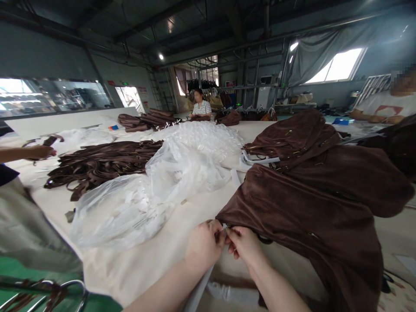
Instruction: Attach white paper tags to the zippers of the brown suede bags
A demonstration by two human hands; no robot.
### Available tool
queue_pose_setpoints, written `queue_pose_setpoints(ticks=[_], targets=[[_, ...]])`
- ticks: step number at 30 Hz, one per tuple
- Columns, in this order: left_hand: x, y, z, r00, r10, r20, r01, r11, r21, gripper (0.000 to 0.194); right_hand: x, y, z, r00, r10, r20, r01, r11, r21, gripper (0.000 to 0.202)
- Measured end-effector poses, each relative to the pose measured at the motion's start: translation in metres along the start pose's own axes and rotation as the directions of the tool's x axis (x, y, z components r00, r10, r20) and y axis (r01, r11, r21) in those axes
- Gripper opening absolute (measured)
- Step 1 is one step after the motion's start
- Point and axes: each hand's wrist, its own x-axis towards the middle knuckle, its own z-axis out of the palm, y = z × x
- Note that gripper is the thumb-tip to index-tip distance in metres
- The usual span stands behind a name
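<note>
My left hand and my right hand meet at the near left corner of a dark brown leather bag. Fingers of both hands are closed around a small whitish strip, which looks like thin plastic; much of it is hidden by the fingertips. The right hand touches the bag's edge, close to a small metal fitting that is too small to make out. Below my hands, a long white strip runs down between the forearms. The bag lies on the cream-coloured table cover.
Clear plastic bags with white pieces lie left of centre. Beyond them is a pile of brown straps. More brown bags are heaped at right. Another person's hand holds a strap at left; other people sit far back and at right.
</note>
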Motion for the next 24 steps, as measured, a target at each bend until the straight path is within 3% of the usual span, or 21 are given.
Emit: queue_pose_setpoints(ticks=[3, 7, 14, 17, 21, 24], targets=[[-0.009, 0.010, -0.002, 0.994, 0.101, -0.031, -0.095, 0.982, 0.165, 0.018, -0.002, 0.000, 0.000, 1.000, 0.000, -0.011, 0.000, 1.000, 0.010, 0.026], [-0.020, 0.019, -0.001, 0.976, 0.219, -0.002, -0.211, 0.943, 0.256, 0.018, -0.004, -0.003, -0.001, 1.000, 0.010, -0.021, -0.010, 0.999, 0.040, 0.023], [-0.029, 0.026, 0.001, 0.974, 0.221, 0.049, -0.222, 0.897, 0.382, 0.022, -0.006, -0.003, -0.005, 0.999, 0.035, 0.019, -0.038, 0.984, 0.172, 0.031], [-0.028, 0.026, -0.001, 0.975, 0.212, 0.062, -0.221, 0.924, 0.312, 0.021, -0.005, 0.000, -0.005, 1.000, 0.010, 0.004, -0.011, 0.984, 0.178, 0.041], [-0.022, 0.018, -0.003, 0.992, 0.122, 0.012, -0.123, 0.990, 0.064, 0.027, -0.004, 0.004, -0.005, 0.997, -0.061, -0.047, 0.067, 0.989, 0.130, 0.044], [-0.015, 0.007, -0.005, 0.983, 0.039, 0.178, -0.009, 0.986, -0.164, 0.025, -0.004, 0.005, -0.005, 0.993, -0.095, -0.068, 0.102, 0.990, 0.097, 0.045]])
